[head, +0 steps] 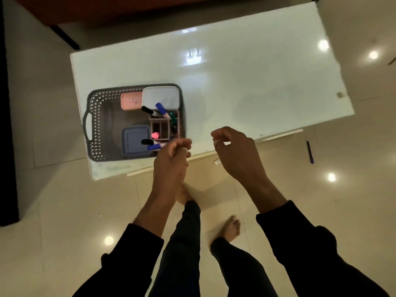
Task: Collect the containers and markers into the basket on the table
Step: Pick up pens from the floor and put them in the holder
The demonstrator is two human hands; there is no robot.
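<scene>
Head view: three containers (135,140) (basket (94,125)), two hands (233,151).

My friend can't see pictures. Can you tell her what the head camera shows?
A grey basket on a white table holds three lidded containers and a caddy of markers. Both hands hover at the table's near edge, left hand by the basket, right hand empty. One blue marker lies on the floor.
</scene>
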